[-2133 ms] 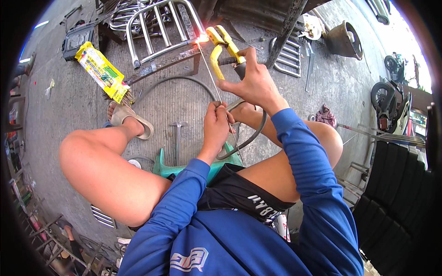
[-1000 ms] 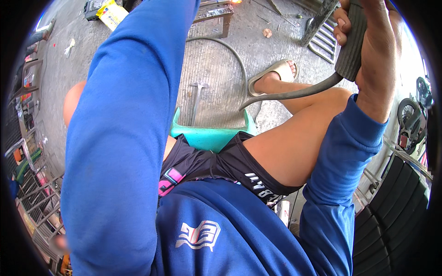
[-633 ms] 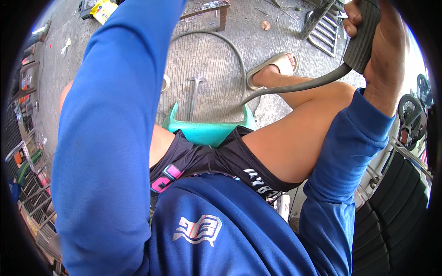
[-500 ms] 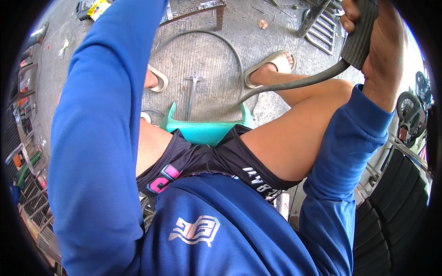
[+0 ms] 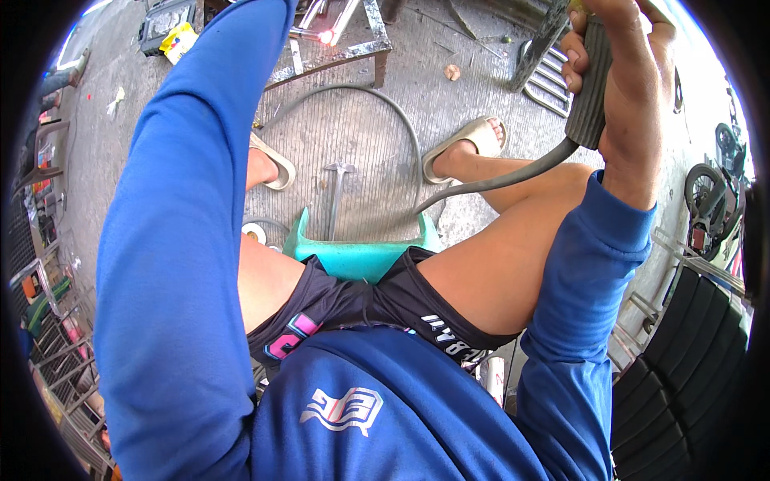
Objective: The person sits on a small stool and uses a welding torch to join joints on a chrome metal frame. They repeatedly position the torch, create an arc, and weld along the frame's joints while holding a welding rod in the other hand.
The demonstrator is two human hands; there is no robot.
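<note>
My right hand point(image 5: 630, 88) is raised at the upper right, its fingers wrapped around the black ribbed handle of a welding electrode holder point(image 5: 592, 88). A thick grey cable point(image 5: 497, 181) runs from the handle's lower end down over my leg. The holder's front end is outside the picture. My left arm, in a blue sleeve point(image 5: 172, 224), reaches up past the top edge, and the left hand is out of sight. Near that sleeve, metal tubes point(image 5: 343, 22) lie on a low metal stand point(image 5: 345, 54), with a joint glowing red-hot point(image 5: 326, 37).
Between my feet a chipping hammer point(image 5: 335, 196) lies on the concrete, beside a looped cable point(image 5: 413, 124). I sit over a green plastic stool point(image 5: 361, 258). A metal grille point(image 5: 549, 84) stands upper right; a black padded seat point(image 5: 682, 377) is lower right. Racks point(image 5: 60, 345) line the left.
The view has tilted, so the floor and legs appear lower. The metal tubes and glowing joint have come into sight. My right hand, still gripping the holder, appears farther left and lower.
</note>
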